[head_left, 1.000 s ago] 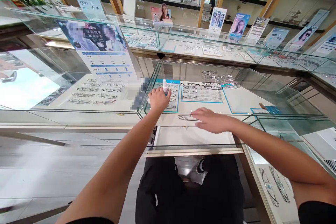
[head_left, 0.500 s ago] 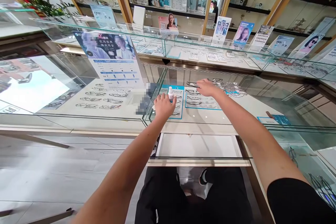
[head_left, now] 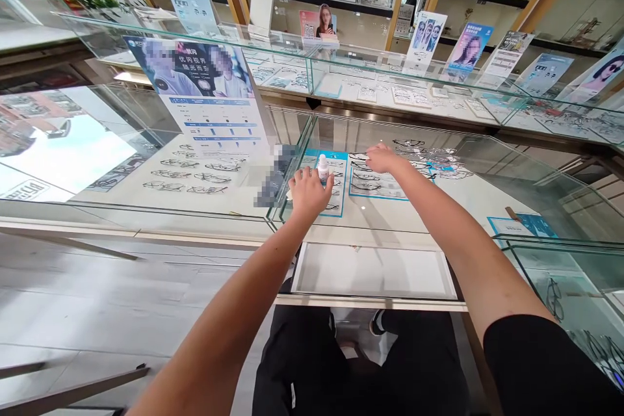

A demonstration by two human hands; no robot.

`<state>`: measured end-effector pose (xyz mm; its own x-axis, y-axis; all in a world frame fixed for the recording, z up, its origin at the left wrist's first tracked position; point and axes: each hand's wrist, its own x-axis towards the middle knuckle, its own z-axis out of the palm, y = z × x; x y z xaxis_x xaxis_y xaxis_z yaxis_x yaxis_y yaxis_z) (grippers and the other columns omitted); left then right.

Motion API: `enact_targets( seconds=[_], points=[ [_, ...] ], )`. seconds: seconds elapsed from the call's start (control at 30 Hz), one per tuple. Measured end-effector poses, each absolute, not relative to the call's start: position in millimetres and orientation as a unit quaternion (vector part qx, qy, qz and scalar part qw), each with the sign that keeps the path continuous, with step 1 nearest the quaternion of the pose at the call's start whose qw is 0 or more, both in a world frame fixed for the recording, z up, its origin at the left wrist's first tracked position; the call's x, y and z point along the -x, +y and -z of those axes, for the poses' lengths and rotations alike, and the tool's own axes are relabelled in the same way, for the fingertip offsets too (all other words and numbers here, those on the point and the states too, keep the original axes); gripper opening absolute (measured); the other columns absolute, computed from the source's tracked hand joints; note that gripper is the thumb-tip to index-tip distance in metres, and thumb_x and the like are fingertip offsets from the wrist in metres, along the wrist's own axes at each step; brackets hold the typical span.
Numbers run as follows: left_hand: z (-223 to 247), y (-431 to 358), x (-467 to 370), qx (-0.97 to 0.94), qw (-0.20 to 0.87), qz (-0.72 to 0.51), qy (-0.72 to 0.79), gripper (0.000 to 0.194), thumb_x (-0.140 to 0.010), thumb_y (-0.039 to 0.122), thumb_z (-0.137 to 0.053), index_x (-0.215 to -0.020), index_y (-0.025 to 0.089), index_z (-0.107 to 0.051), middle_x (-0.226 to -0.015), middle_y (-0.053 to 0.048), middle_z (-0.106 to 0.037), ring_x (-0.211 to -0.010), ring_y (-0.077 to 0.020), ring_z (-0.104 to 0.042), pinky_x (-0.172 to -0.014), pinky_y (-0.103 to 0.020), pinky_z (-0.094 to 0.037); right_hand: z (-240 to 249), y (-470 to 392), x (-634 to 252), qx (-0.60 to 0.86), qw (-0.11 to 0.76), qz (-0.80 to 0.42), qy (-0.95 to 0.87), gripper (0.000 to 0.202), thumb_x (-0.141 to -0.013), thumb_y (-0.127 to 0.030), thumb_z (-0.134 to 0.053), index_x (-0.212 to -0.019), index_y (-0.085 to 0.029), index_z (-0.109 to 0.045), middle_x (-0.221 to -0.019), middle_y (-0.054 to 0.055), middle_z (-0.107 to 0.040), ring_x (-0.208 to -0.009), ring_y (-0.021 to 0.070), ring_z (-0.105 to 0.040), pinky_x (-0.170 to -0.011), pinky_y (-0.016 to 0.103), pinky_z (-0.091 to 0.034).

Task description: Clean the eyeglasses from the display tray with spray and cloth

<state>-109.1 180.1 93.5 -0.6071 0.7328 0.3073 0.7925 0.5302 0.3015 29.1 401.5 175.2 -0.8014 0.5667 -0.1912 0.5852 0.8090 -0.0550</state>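
My left hand (head_left: 311, 193) rests at the glass counter top with its fingers spread. A small white bottle (head_left: 322, 169) stands upright right by its fingertips; I cannot tell whether they touch. Farther right, my right hand (head_left: 381, 158) has its fingers bent and close together, above a row of eyeglasses (head_left: 365, 177) in the case. What the fingers hold, if anything, is hidden. More eyeglasses (head_left: 408, 142) lie just beyond this hand.
A tall advertising card (head_left: 221, 120) stands on the counter at left, over rows of eyeglasses (head_left: 209, 177). An open white drawer (head_left: 375, 273) juts out above my legs. Another glass case (head_left: 351, 68) with standing cards runs behind. A blue-edged card (head_left: 524, 225) lies at right.
The view has tilted down and shifted slightly left. My right hand has moved slightly left against the eyeglasses below it; my left hand keeps its place beside the bottle.
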Motion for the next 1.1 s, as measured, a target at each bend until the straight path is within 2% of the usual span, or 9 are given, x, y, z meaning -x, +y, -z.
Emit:
enact_targets(
  seconds=[0.13, 0.23, 0.4, 0.5, 0.57, 0.67, 0.73, 0.93, 1.1],
  points=[
    [-94, 181, 109, 0.437, 0.072, 0.208, -0.872, 0.07, -0.108, 0.065, -0.027, -0.133, 0.015, -0.069, -0.156, -0.023, -0.062, -0.145, -0.0456, -0.05, -0.116, -0.063, -0.041, -187, 388, -33, -0.308, 0.07, 0.049, 0.948, 0.03, -0.102, -0.024, -0.05, -0.119, -0.016, -0.073, -0.148, 0.02, -0.066, -0.141, 0.0393, -0.05, -0.119, 0.053, -0.043],
    [-96, 181, 109, 0.436, 0.062, 0.206, -0.874, 0.07, -0.108, 0.065, -0.028, -0.135, 0.015, -0.068, -0.157, -0.024, -0.061, -0.146, -0.0458, -0.048, -0.117, -0.062, -0.04, -209, 372, -45, -0.295, 0.046, 0.046, 0.953, 0.033, -0.104, -0.025, -0.047, -0.12, -0.017, -0.075, -0.145, 0.017, -0.069, -0.137, 0.0355, -0.054, -0.114, 0.046, -0.044],
    [-98, 182, 107, 0.432, 0.061, 0.204, -0.876, 0.069, -0.108, 0.064, -0.028, -0.135, 0.015, -0.068, -0.156, -0.023, -0.061, -0.145, -0.0449, -0.049, -0.118, -0.062, -0.039, -244, 316, -86, -0.224, 0.005, 0.094, 0.97, 0.032, -0.097, -0.015, -0.053, -0.118, -0.02, -0.076, -0.122, 0.01, -0.076, -0.108, 0.026, -0.067, -0.087, 0.033, -0.047],
    [-97, 182, 106, 0.43, 0.067, 0.208, -0.876, 0.069, -0.108, 0.065, -0.028, -0.134, 0.016, -0.069, -0.152, -0.023, -0.064, -0.143, -0.0449, -0.05, -0.117, -0.062, -0.04, -242, 273, -117, -0.142, -0.008, 0.122, 0.982, 0.033, -0.094, -0.005, -0.052, -0.111, -0.019, -0.076, -0.113, 0.009, -0.076, -0.102, 0.0247, -0.068, -0.087, 0.033, -0.046],
    [-97, 182, 105, 0.43, 0.07, 0.211, -0.875, 0.069, -0.108, 0.066, -0.028, -0.134, 0.016, -0.069, -0.15, -0.023, -0.065, -0.142, -0.0456, -0.051, -0.116, -0.062, -0.04, -228, 247, -136, -0.083, 0.014, 0.147, 0.986, 0.034, -0.095, -0.003, -0.051, -0.109, -0.021, -0.076, -0.114, 0.009, -0.075, -0.1, 0.0241, -0.068, -0.087, 0.034, -0.046],
    [-98, 181, 105, 0.431, 0.066, 0.211, -0.875, 0.07, -0.107, 0.065, -0.028, -0.135, 0.015, -0.068, -0.149, -0.024, -0.066, -0.141, -0.0464, -0.051, -0.115, -0.063, -0.041, -191, 218, -156, 0.001, 0.086, 0.179, 0.98, 0.03, -0.096, -0.004, -0.053, -0.104, -0.022, -0.075, -0.111, 0.008, -0.074, -0.093, 0.0228, -0.067, -0.079, 0.033, -0.044],
    [-99, 181, 104, 0.431, 0.064, 0.209, -0.876, 0.07, -0.108, 0.064, -0.028, -0.136, 0.015, -0.068, -0.149, -0.024, -0.065, -0.141, -0.0462, -0.051, -0.116, -0.063, -0.04, -162, 209, -163, 0.024, 0.131, 0.185, 0.974, 0.029, -0.093, -0.002, -0.055, -0.102, -0.022, -0.073, -0.107, 0.007, -0.073, -0.087, 0.0215, -0.064, -0.073, 0.032, -0.04],
    [-101, 180, 103, 0.433, 0.053, 0.213, -0.874, 0.071, -0.108, 0.064, -0.026, -0.14, 0.014, -0.066, -0.154, -0.023, -0.062, -0.145, -0.0468, -0.048, -0.118, -0.064, -0.038, -79, 224, -157, -0.014, 0.219, 0.192, 0.957, 0.034, -0.082, 0.005, -0.056, -0.099, -0.022, -0.069, -0.105, 0.005, -0.073, -0.083, 0.0182, -0.059, -0.068, 0.03, -0.033],
    [-100, 181, 105, 0.43, 0.058, 0.2, -0.878, 0.07, -0.108, 0.064, -0.027, -0.139, 0.015, -0.067, -0.156, -0.022, -0.062, -0.145, -0.0458, -0.048, -0.117, -0.063, -0.04, -34, 262, -132, -0.113, 0.186, 0.166, 0.962, 0.03, -0.091, -0.002, -0.053, -0.104, -0.024, -0.068, -0.115, 0.003, -0.073, -0.09, 0.0192, -0.062, -0.074, 0.029, -0.04]
  ],
)
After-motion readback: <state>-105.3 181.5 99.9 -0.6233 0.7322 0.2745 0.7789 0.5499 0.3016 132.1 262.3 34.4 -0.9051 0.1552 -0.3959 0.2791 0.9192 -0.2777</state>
